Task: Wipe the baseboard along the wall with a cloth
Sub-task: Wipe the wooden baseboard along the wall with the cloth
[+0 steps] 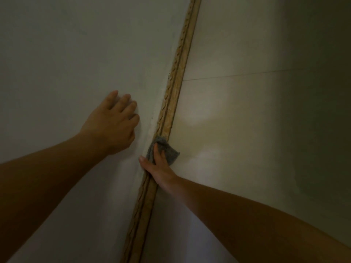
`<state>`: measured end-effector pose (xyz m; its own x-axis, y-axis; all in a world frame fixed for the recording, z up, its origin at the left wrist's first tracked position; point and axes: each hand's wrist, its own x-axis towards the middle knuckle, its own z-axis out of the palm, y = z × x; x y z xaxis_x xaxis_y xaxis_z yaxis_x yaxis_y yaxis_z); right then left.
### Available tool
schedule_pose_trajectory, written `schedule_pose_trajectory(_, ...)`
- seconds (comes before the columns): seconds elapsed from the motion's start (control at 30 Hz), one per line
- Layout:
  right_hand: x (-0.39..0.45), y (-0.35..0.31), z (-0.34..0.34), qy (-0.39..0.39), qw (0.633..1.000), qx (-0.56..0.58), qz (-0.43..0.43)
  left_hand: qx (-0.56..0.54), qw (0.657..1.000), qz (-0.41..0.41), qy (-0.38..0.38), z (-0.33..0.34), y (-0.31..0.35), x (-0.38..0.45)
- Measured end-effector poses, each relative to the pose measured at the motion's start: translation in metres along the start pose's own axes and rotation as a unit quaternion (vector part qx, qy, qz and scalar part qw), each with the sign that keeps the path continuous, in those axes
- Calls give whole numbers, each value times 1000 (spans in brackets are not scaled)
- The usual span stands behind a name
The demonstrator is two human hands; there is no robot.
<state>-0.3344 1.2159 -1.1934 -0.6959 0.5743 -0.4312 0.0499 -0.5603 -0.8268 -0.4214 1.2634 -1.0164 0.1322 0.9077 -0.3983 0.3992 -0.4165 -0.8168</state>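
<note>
Grey cloth [167,151] under right hand [155,168] presses the baseboard [176,73].

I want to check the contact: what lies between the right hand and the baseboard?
In the head view, the grey cloth lies under the fingers of the right hand, pressed against the wooden baseboard. Nothing else shows between them.

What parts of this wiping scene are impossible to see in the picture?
Head view only:
- Baseboard under the cloth: covered, so dirt there is unknowable.
- Right hand fingertips: buried in the cloth.
- Left hand palm: pressed flat to the wall.
- Baseboard ends: cut off by top and bottom edges.
- Floor at right: too dark.
</note>
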Motion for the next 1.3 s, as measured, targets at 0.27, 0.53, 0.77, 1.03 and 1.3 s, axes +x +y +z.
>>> schedule_pose_trajectory(0.27,1,-2,-9,-53,997,-33,33,19,996,33,-81,-4,6,-22)
schedule_pose_trajectory(0.53,-21,26,9,-59,995,-81,-19,-3,997,21,-79,-3,14,-32)
schedule_pose_trajectory(0.77,-14,29,3,-42,997,-64,-33,-15,999,10,-46,5,21,-55)
schedule_pose_trajectory(1.03,-17,31,-2,-77,993,-90,-19,10,999,21,-32,5,23,-85)
schedule_pose_trajectory(1.3,-22,34,13,-47,994,-91,-32,-48,999,0,16,8,23,-111)
